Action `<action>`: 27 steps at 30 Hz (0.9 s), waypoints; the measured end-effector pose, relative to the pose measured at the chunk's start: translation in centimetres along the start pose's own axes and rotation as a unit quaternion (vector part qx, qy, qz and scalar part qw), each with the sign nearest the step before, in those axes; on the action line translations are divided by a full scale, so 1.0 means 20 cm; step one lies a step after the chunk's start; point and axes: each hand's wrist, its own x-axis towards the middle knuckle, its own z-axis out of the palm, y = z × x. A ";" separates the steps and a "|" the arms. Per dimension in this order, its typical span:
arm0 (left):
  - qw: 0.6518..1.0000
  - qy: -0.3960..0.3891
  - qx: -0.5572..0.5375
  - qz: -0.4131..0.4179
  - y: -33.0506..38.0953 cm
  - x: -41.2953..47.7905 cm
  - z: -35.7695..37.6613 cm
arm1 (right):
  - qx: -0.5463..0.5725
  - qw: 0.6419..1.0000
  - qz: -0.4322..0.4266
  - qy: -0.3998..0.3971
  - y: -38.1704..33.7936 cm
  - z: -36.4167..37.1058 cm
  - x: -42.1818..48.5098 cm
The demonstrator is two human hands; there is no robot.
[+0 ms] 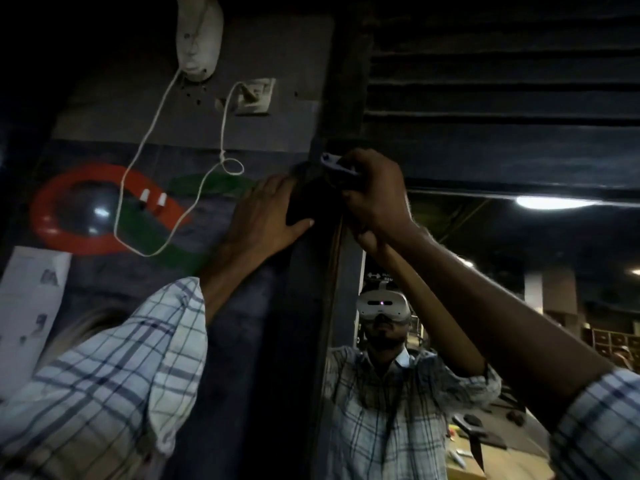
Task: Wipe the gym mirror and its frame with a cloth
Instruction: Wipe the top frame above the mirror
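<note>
Both arms are up high at the top left corner of the mirror (502,258). The left hand (266,213) lies flat where the wall meets the dark frame (308,306), fingers straight, thumb stretched out to the right, holding nothing. The right hand (374,192) is curled tight around the cloth (334,164), just beside the left, and presses it to the frame's upper corner. A pale edge of cloth pokes out above the knuckles; the rest is too dark to make out. In the glass below, the person's reflection in a checked shirt looks up. On the wall to the left, a white cord (138,150) loops down from a socket (254,97) across a painted red ring (45,216).
</note>
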 end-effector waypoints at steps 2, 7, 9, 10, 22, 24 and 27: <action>1.000 -0.006 -0.006 0.003 0.05 -0.02 -0.01 | 0.002 1.000 0.005 0.010 0.01 -0.08 -0.08; 1.000 -0.013 -0.019 0.010 0.28 -0.11 -0.07 | 0.004 1.000 0.028 -0.003 0.04 -0.40 -0.30; 1.000 -0.022 -0.021 0.006 0.40 -0.16 -0.12 | 0.008 0.999 0.043 -0.004 0.06 -0.57 -0.40; 1.000 -0.024 -0.018 0.006 0.48 -0.18 -0.14 | 0.013 0.999 0.051 -0.001 0.07 -0.66 -0.45; 0.998 -0.049 -0.040 -0.011 1.68 -0.59 -0.53 | 0.034 0.993 0.114 -0.025 0.25 -1.99 -1.15; 0.996 -0.067 -0.054 -0.019 1.91 -0.68 -0.59 | 0.046 0.990 0.131 -0.028 0.28 -2.21 -1.28; 0.993 -0.101 -0.056 -0.020 2.21 -0.81 -0.65 | 0.030 0.987 0.155 -0.039 0.34 -2.48 -1.45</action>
